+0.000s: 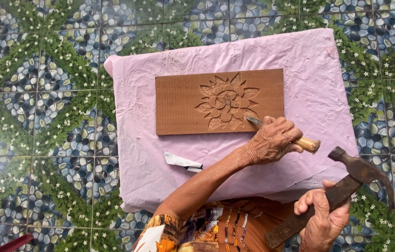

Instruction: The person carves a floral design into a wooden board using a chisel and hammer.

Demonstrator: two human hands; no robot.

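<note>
Chisel on the flower, hammer raised.
Left hand grips a wooden-handled chisel against the brown carved wooden board on the pink-covered worktop; right hand clenches a rusty claw hammer.

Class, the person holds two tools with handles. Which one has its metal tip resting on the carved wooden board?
The chisel in the left hand: its blade meets the board beside the flower carving. The hammer in the right hand is held off the board.
</note>
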